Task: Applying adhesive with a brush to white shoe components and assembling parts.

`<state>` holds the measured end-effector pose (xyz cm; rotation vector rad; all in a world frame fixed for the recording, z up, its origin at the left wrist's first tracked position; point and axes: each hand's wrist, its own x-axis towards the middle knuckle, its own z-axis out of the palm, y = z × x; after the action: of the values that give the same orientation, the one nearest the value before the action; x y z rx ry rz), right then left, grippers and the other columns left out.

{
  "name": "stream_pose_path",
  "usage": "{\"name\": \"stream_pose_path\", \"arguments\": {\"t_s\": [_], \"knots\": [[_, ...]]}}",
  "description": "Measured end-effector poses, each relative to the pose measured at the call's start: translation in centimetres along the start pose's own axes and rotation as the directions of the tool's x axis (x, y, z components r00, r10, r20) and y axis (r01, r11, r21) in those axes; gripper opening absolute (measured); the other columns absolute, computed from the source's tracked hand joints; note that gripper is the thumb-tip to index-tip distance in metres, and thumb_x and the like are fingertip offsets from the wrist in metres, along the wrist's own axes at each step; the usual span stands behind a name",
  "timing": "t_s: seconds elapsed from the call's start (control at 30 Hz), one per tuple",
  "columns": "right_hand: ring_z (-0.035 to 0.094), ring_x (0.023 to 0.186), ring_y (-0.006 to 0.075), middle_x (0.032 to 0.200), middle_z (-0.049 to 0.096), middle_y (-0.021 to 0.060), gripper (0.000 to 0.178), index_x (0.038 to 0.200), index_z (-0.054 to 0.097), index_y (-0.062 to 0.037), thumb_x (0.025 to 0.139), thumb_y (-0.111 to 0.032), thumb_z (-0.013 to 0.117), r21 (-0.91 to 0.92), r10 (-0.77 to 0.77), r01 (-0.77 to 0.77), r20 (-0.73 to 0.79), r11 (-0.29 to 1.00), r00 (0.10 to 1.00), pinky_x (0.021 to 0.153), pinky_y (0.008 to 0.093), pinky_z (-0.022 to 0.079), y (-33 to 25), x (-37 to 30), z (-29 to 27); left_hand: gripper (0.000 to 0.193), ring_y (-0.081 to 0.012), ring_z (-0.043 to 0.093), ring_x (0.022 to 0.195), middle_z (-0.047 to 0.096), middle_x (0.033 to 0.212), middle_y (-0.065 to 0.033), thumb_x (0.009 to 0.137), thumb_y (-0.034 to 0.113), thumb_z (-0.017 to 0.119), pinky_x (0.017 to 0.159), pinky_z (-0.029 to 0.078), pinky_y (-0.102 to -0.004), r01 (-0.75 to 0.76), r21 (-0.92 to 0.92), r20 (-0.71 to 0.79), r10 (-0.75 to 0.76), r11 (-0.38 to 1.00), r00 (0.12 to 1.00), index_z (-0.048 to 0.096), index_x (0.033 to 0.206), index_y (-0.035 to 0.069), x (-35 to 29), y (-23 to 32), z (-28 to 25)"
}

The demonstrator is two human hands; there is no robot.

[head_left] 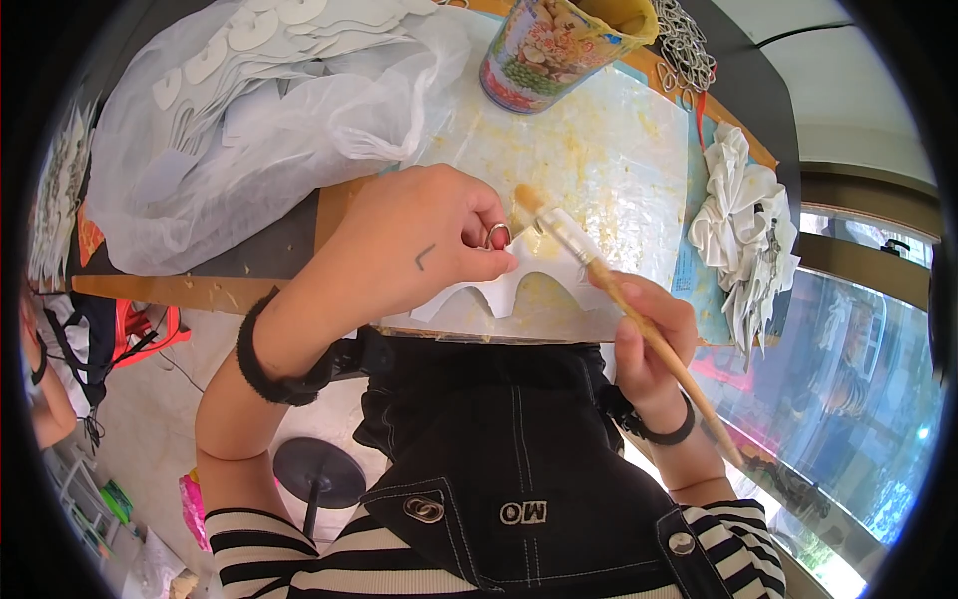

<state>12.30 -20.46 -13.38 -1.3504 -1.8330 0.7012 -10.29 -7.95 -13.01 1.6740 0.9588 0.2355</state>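
Note:
My left hand (424, 230) is closed in a pinch at the upper edge of a white cut-out piece (487, 298) with arched notches. A silver ring (498, 235) shows at its curled fingers; whether it is worn or held I cannot tell. In my right hand (654, 334) is a flat paintbrush (659, 346) with a wooden handle. Its yellowish bristles point away from me, just beyond the white piece, over a plastic-covered board (639, 150) smeared with yellowish paste. Whether the bristles touch the board is unclear.
A printed tub (549, 55) with a paste-coated rim stands at the far side. Far left, a clear plastic bag (349, 150) holds several white cut-outs. Metal rings (689, 45) lie at the far right, above bunched white fabric (738, 220). A round black stool (319, 471) stands below left.

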Motion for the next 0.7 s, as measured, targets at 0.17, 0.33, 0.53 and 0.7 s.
{"name": "stream_pose_path", "arguments": {"t_s": [0.17,0.33,0.53,0.7], "knots": [[0.063,0.080,0.0311,0.092,0.060,0.0270,0.029,0.107,0.040,-0.0025,0.092,-0.025,0.050,0.059,-0.217,0.254,-0.353,0.965,0.910,0.076,0.0407,0.050,0.1,0.6,-0.6,0.020,-0.0064,0.051,0.053,0.059,0.059,-0.0029,0.073,0.015,0.072,0.051,0.038,-0.0211,-0.002,0.021,-0.015,0.002,1.000,1.000,0.060,0.075,-0.001,-0.2,0.2,0.0],[0.060,0.071,0.0259,0.079,0.060,0.0222,0.027,0.098,0.042,-0.0033,0.091,-0.027,0.052,-0.001,-0.115,0.117,-0.200,0.993,0.973,0.076,0.0411,0.050,-1.2,-0.6,-1.9,0.019,-0.0057,0.051,0.054,0.059,0.060,-0.0023,0.073,0.014,0.072,0.052,0.039,-0.0202,0.002,-0.008,0.002,-0.002,1.000,1.000,0.060,0.075,-0.001,-0.1,-0.2,-0.1],[0.060,0.077,0.0270,0.078,0.061,0.0194,0.026,0.096,0.043,-0.0024,0.090,-0.025,0.053,-0.011,-0.095,0.094,-0.117,0.995,0.989,0.080,0.0431,0.048,-0.7,-1.6,-1.3,0.018,-0.0057,0.051,0.054,0.059,0.060,-0.0025,0.074,0.013,0.071,0.053,0.039,-0.0206,-0.018,-0.015,-0.005,0.018,1.000,1.000,0.059,0.075,-0.001,-0.1,-0.3,0.1],[0.063,0.071,0.0313,0.079,0.062,0.0187,0.021,0.093,0.051,0.0014,0.082,-0.015,0.059,-0.032,-0.162,0.159,-0.165,0.987,0.973,0.069,0.0403,0.053,0.0,-1.5,-0.8,0.019,-0.0060,0.051,0.055,0.059,0.060,-0.0030,0.074,0.013,0.071,0.053,0.039,-0.0209,-0.032,-0.004,-0.007,0.032,0.999,0.999,0.059,0.076,-0.001,-0.1,-0.2,0.1]]}}
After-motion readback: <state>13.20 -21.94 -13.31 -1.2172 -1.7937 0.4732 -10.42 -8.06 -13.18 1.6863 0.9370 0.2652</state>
